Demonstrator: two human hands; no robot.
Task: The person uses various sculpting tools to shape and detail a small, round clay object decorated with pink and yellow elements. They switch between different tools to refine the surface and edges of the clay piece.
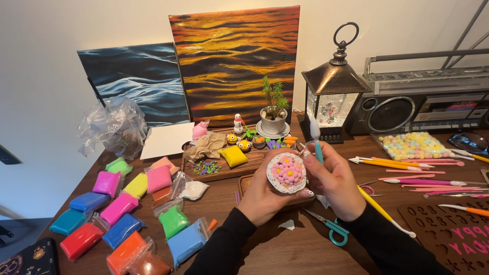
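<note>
The left hand wraps its fingers around a round clay disc topped with pink flowers, held above the desk's middle. The right hand pinches a teal modelling tool upright beside it. Bright clay packets lie at near left; teal scissors sit just below the hands.

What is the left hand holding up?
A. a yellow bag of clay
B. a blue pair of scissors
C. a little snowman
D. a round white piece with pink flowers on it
D: the left hand cups a round white piece with pink flowers, while the scissors lie on the table and the snowman stands farther back.
</note>
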